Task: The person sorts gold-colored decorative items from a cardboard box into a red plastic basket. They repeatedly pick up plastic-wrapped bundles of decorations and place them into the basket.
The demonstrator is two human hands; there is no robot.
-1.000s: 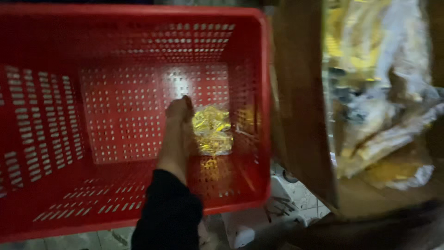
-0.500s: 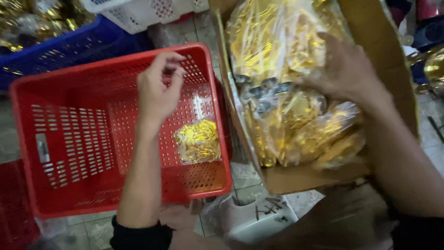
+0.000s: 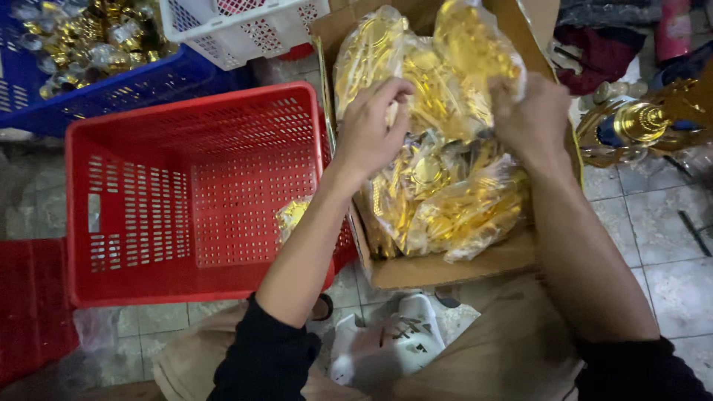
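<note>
Cardboard forms the open box [image 3: 445, 271] under both of your hands; it stands on the tiled floor just right of the red crate [image 3: 141, 223], touching its side. The box is filled with clear plastic bags of gold-coloured parts [image 3: 453, 200], piled above its walls. Your left hand [image 3: 371, 130] is clenched on the top bag [image 3: 431, 70], fingers curled into the plastic at its left edge. Your right hand [image 3: 531, 115] grips the same bag at its right edge. The top bag rests on the pile, at the far end of the box.

The red crate holds one small bag of gold parts [image 3: 291, 215] on its floor, at the right wall, partly hidden by your left forearm. Beyond it, a blue crate [image 3: 126, 85] holds loose gold and silver pieces, and a white basket [image 3: 245, 30] stands beside that.
</note>
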